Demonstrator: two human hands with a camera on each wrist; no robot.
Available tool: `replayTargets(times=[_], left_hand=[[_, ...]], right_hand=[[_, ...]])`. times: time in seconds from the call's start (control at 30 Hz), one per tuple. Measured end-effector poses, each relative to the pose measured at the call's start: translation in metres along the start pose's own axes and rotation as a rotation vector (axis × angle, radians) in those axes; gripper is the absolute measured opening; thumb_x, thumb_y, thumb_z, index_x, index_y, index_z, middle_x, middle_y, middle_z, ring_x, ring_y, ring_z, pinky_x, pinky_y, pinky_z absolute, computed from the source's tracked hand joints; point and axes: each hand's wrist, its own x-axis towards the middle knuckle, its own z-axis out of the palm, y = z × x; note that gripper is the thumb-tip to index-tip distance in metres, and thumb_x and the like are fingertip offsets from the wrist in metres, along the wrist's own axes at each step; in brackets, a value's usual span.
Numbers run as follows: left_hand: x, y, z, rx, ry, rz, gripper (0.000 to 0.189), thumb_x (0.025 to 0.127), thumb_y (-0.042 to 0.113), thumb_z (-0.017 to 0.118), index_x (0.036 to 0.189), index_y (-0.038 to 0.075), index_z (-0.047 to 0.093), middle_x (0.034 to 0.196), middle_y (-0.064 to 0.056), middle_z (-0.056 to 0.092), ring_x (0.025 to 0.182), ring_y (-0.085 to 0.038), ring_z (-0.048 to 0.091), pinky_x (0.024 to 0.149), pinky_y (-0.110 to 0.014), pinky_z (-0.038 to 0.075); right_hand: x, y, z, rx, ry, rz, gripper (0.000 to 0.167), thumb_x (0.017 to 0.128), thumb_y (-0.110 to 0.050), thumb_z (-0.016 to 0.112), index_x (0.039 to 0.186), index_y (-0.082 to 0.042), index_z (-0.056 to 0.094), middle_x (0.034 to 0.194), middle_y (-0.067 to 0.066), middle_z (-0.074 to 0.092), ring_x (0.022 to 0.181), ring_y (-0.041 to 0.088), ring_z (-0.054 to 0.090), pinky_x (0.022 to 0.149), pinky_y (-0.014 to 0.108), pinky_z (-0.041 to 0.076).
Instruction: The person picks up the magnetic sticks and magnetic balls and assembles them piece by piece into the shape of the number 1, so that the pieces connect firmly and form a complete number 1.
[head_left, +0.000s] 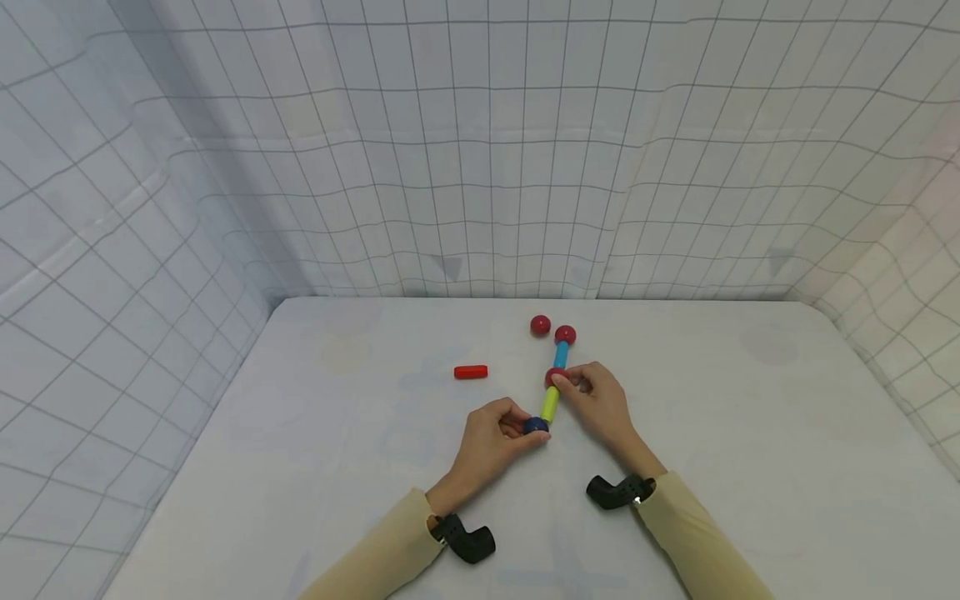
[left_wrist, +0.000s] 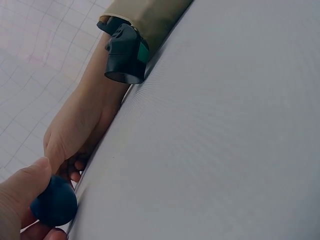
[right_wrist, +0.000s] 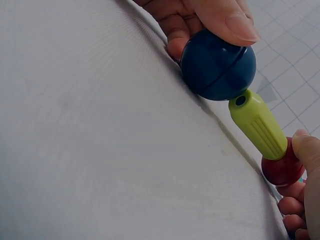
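Between thumb and fingers, my left hand (head_left: 487,442) pinches a dark blue ball (head_left: 536,426) at the near end of a yellow-green rod (head_left: 551,405). My right hand (head_left: 602,406) pinches a red ball (head_left: 555,377) at that rod's far end. From this red ball a light blue rod (head_left: 561,356) runs away to another red ball (head_left: 566,335). In the right wrist view the blue ball (right_wrist: 218,65) meets the ribbed yellow-green rod (right_wrist: 259,125), whose other end touches the red ball (right_wrist: 282,162). The left wrist view shows the blue ball (left_wrist: 55,201) under the left thumb.
A loose red ball (head_left: 540,325) lies left of the chain's far end. Farther left, a red rod (head_left: 471,372) lies sideways on the white table (head_left: 337,467). White grid-patterned curtains (head_left: 487,150) surround the table at the back and sides.
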Motion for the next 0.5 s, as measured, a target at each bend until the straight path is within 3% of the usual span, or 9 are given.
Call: replayTargets(times=[0.3, 0.5], left_hand=[[-0.0009, 0.0024, 0.0015, 0.058, 0.014, 0.073, 0.028, 0.075, 0.03, 0.081, 0.087, 0.012, 0.063, 0.081, 0.005, 0.061, 0.067, -0.005, 0.058, 0.061, -0.022, 0.05], [-0.0023, 0.0048, 0.0021, 0.094, 0.012, 0.078, 0.029, 0.075, 0.03, 0.081, 0.088, 0.012, 0.062, 0.082, 0.004, 0.059, 0.068, -0.007, 0.057, 0.062, -0.021, 0.05]], right_hand=[[0.0001, -0.0009, -0.0007, 0.011, 0.001, 0.003, 0.032, 0.088, -0.037, 0.068, 0.098, -0.006, 0.07, 0.083, 0.002, 0.057, 0.076, 0.017, 0.05, 0.067, 0.032, 0.041], [0.0001, -0.0018, -0.0008, 0.012, -0.004, 0.02, 0.031, 0.088, -0.035, 0.068, 0.098, -0.006, 0.07, 0.083, 0.002, 0.057, 0.076, 0.017, 0.05, 0.067, 0.032, 0.042]])
